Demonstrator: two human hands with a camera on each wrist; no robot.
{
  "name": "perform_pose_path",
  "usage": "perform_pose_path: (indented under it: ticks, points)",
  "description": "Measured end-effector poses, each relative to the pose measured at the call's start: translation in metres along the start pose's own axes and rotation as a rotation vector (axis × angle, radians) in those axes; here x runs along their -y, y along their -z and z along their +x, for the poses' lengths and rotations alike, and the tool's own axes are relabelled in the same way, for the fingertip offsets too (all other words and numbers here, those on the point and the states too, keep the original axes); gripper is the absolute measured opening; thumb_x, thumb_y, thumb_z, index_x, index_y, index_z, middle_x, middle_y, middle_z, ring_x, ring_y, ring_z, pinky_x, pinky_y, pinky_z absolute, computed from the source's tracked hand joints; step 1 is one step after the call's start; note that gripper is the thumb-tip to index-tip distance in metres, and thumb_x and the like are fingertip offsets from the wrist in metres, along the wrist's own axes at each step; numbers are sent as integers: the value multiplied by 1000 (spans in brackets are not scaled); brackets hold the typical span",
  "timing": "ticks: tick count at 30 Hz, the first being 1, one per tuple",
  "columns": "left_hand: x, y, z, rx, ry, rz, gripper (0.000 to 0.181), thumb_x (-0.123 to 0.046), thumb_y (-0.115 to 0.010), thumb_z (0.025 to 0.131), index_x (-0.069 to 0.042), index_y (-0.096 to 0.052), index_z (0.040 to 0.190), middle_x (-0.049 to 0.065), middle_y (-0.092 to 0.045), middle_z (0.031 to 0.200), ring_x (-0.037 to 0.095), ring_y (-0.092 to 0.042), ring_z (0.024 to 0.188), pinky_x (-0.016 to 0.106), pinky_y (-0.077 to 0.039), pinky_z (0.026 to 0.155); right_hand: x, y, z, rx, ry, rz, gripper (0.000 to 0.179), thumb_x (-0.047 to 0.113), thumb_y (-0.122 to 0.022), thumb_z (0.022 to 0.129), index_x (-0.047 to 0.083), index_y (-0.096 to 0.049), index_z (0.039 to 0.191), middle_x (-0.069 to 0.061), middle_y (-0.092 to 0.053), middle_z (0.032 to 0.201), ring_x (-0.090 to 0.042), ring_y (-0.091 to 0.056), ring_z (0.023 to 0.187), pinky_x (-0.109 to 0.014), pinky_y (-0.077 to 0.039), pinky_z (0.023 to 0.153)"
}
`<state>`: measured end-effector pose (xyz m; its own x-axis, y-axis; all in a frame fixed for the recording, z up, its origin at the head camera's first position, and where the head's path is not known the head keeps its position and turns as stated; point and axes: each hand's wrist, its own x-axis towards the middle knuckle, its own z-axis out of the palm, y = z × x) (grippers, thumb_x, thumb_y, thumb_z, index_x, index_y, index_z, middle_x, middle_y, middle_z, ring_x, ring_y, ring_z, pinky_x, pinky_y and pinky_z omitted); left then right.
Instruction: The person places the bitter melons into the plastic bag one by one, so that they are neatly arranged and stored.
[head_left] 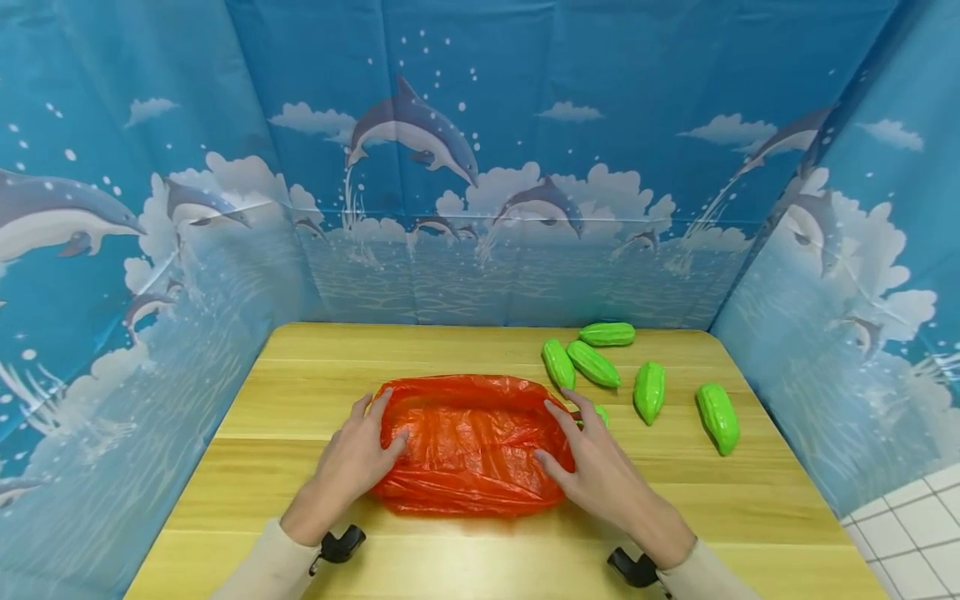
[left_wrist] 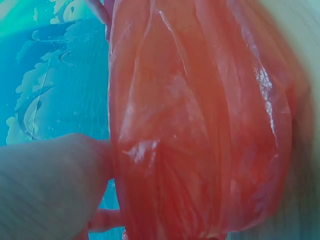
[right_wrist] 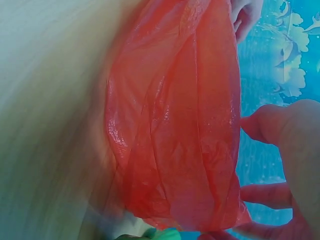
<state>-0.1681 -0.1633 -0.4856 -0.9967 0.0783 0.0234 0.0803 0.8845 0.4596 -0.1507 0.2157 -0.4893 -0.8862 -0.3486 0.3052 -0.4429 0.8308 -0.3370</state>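
Observation:
A crumpled red plastic bag (head_left: 468, 446) lies flat in the middle of a wooden table (head_left: 300, 367). My left hand (head_left: 367, 442) rests on the bag's left end with fingers fairly straight, thumb laid on the plastic. My right hand (head_left: 581, 450) rests the same way on the bag's right end. Up close, the left wrist view shows the bag (left_wrist: 200, 130) against my left hand (left_wrist: 50, 185), and the right wrist view shows the bag (right_wrist: 185, 130) beside my right hand (right_wrist: 290, 150). Neither hand visibly pinches the plastic.
Several green ridged toy gourds lie at the back right, among them one at the far edge (head_left: 607, 334), a pair (head_left: 592, 363) and one near the right side (head_left: 717, 417). Another green gourd (head_left: 602, 414) peeks out behind my right hand. Blue dolphin-print curtains (head_left: 480, 167) wall the table on three sides.

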Motion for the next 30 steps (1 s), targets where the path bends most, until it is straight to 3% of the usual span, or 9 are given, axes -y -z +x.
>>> perform_pose_path:
  ticks: [3,10,12,17,19,25,30]
  points:
    - [2,2,-1,-12,1,7,82,-27,-80,109,-1,-44,178,37,-53,170,53,-80,108,69,-69,100,-1,-1,5,0,23,12,79,36,-89,105,2,-58,169,-27,-42,180,-43,-74,133,-50,-72,96]
    - [7,4,1,-21,-11,10,84,-15,-82,106,10,-41,175,39,-58,165,50,-79,109,60,-72,92,-7,1,11,-9,45,34,76,33,-88,106,5,-57,171,-28,-41,180,-39,-76,128,-49,-72,96]
    - [8,4,2,-25,-11,-2,84,-12,-81,105,12,-40,175,40,-55,168,52,-79,111,60,-72,94,-10,4,12,5,18,46,77,34,-88,107,9,-56,172,-27,-39,182,-41,-75,133,-50,-73,94]
    - [12,5,6,-38,-10,-25,88,-6,-80,104,14,-34,176,40,-46,176,59,-69,139,66,-66,111,-25,15,12,6,-49,56,75,34,-86,108,14,-55,173,-27,-40,182,-49,-72,139,-60,-72,93]
    - [14,6,8,-39,-15,-24,92,-4,-81,103,13,-31,178,40,-43,179,60,-63,149,68,-62,116,-32,19,13,-1,-70,56,74,34,-85,109,14,-54,174,-27,-42,181,-51,-69,141,-66,-69,99]
    - [18,9,15,-13,-52,-44,98,4,-80,99,11,-26,180,37,-38,183,59,-55,158,66,-59,122,-54,28,12,-2,-155,47,73,33,-81,111,12,-51,175,-32,-46,174,-58,-60,149,-77,-62,107]
    - [20,12,20,21,-68,-62,97,9,-79,96,8,-30,180,39,-42,180,61,-52,160,69,-54,127,-65,27,9,80,-252,90,81,41,-83,110,6,-51,175,-38,-52,161,-54,-68,132,-74,-62,105]
